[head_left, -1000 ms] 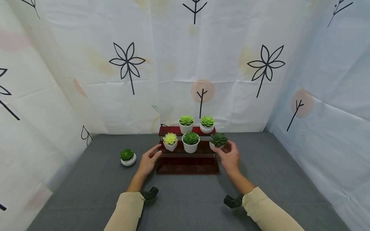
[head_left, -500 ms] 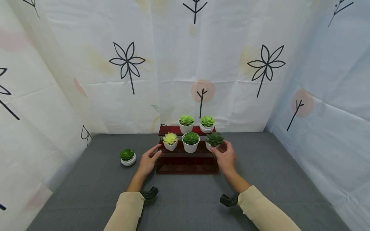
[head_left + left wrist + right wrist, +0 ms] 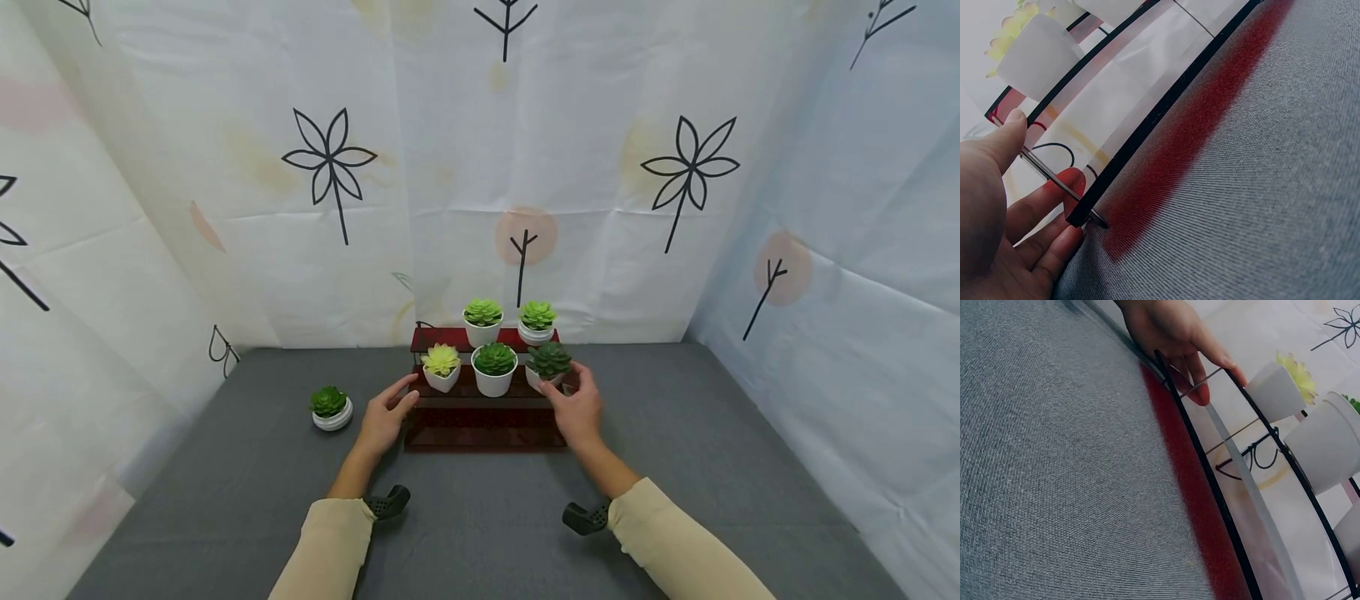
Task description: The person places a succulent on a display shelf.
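Note:
A three-tier stand (image 3: 487,429) of dark red see-through shelves on wire legs stands on the table. My right hand (image 3: 579,410) grips the white pot of a dark green potted succulent (image 3: 549,360) at the right end of the middle tier. At the stand's left end, my left hand (image 3: 384,421) holds the side; in the left wrist view its thumb (image 3: 1015,119) lies at a shelf edge and other fingers are behind the wire leg. A yellow-green succulent (image 3: 442,362) and a green succulent (image 3: 495,367) share the middle tier. The right hand is out of the right wrist view.
Two light green succulents, one in a plain pot (image 3: 482,333) and one in a ridged pot (image 3: 536,335), stand on the top tier. Another green succulent (image 3: 330,408) sits on the grey table (image 3: 480,533) to the left. Patterned cloth (image 3: 480,150) hangs behind.
My right hand has moved left with the dark green succulent, bringing it closer to the middle pot. The left hand stays at the stand's left end.

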Motion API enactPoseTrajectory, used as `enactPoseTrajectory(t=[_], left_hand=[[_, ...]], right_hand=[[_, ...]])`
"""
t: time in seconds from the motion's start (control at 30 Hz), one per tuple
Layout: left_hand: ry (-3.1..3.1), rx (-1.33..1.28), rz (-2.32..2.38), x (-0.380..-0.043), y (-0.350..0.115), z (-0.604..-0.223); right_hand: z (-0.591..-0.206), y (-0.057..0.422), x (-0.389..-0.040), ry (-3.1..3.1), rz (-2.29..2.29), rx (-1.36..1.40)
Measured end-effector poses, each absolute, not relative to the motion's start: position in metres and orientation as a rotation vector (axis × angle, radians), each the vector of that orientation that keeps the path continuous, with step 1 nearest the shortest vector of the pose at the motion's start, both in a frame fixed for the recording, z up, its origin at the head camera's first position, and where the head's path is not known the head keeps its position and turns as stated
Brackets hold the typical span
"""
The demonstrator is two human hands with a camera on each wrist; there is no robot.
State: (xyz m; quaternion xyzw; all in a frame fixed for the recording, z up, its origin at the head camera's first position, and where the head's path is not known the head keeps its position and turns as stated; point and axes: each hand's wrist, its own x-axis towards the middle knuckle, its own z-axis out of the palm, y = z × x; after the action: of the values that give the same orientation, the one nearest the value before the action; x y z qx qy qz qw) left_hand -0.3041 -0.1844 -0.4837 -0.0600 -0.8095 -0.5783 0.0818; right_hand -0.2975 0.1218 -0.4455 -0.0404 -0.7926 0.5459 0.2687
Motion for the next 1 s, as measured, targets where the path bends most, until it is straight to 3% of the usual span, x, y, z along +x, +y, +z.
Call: enactPoseTrajectory(t=[1.0], left_hand=[[-2.397, -0.156, -1.782, -0.3054, -0.1838, -0.485]], right_hand=[[-0.4427, 0.1155, -0.2939, -2.192, 1.525, -0.034]])
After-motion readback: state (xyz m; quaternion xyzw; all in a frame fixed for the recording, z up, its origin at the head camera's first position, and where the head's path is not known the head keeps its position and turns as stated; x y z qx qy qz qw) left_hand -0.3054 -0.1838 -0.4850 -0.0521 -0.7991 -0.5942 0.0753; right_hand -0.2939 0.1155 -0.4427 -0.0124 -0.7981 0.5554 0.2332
